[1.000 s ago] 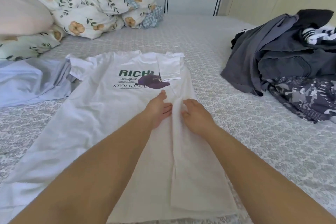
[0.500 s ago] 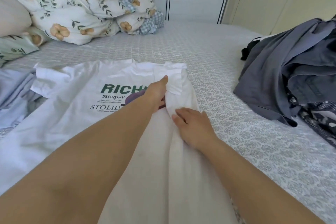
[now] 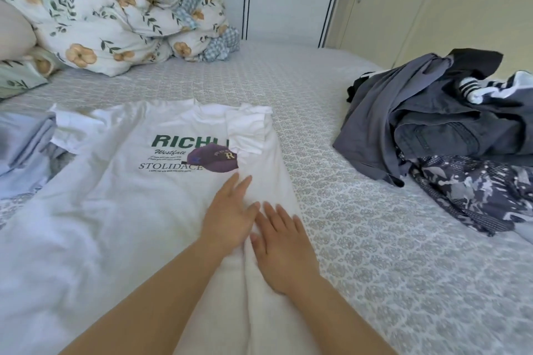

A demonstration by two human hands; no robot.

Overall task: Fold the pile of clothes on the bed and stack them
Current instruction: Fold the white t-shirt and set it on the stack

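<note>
A white T-shirt (image 3: 109, 210) with green lettering and a purple cap print lies flat on the bed, front up. Its right side and sleeve are folded inward over the chest. My left hand (image 3: 229, 217) rests flat on the shirt just left of the folded strip, fingers spread. Beside it my right hand (image 3: 281, 248) lies flat on the folded strip, fingers apart. Neither hand grips cloth. A pile of dark grey and patterned clothes (image 3: 450, 130) sits at the right of the bed.
Floral pillows and a bundled duvet (image 3: 115, 23) lie at the head of the bed. Pale blue cloth (image 3: 20, 141) lies at the left edge. The patterned grey bedspread (image 3: 375, 268) stretches between shirt and pile. White wardrobe doors stand behind.
My left hand has drawn back from the shirt's chest print to lie beside my right hand. Both palms now press flat on the fold lower down the shirt.
</note>
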